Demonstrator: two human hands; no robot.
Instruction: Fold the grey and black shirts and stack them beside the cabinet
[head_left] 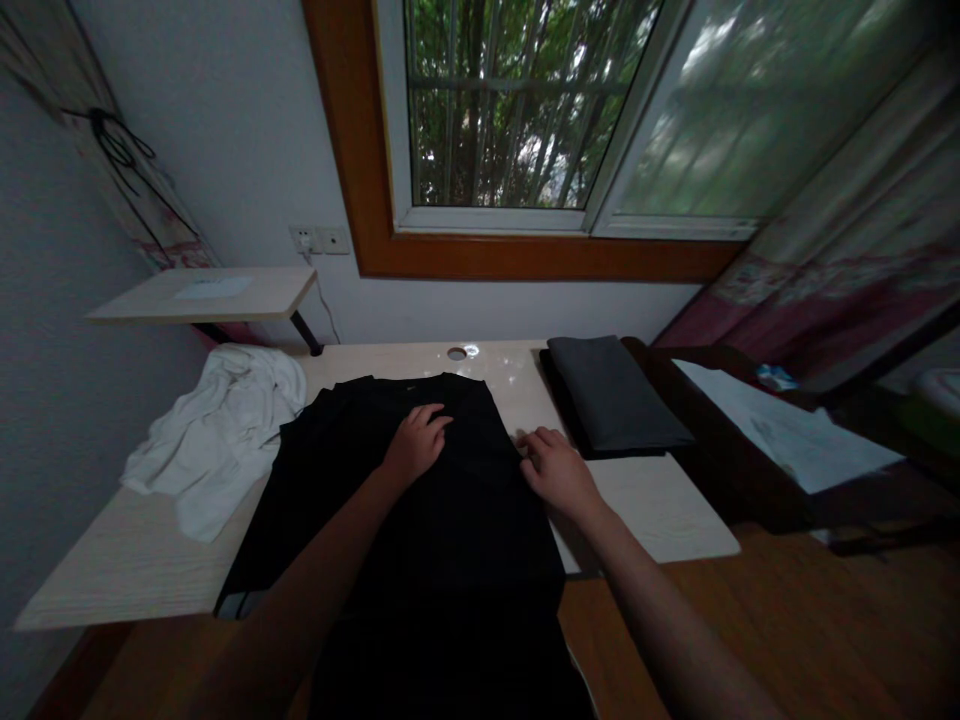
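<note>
A black garment [450, 520] lies spread flat on the light wooden table [660, 510], its lower part hanging over the near edge. My left hand [415, 440] rests palm down on the upper middle of the garment, fingers slightly apart. At the garment's right edge my right hand [555, 468] has its fingers curled onto the fabric; whether it pinches the cloth is unclear.
A crumpled white garment [217, 435] lies on the table's left. A folded dark grey stack [611, 392] sits at the back right. A small shelf [202, 295] juts from the left wall. Dark furniture with a white sheet [787, 435] stands to the right, under a window.
</note>
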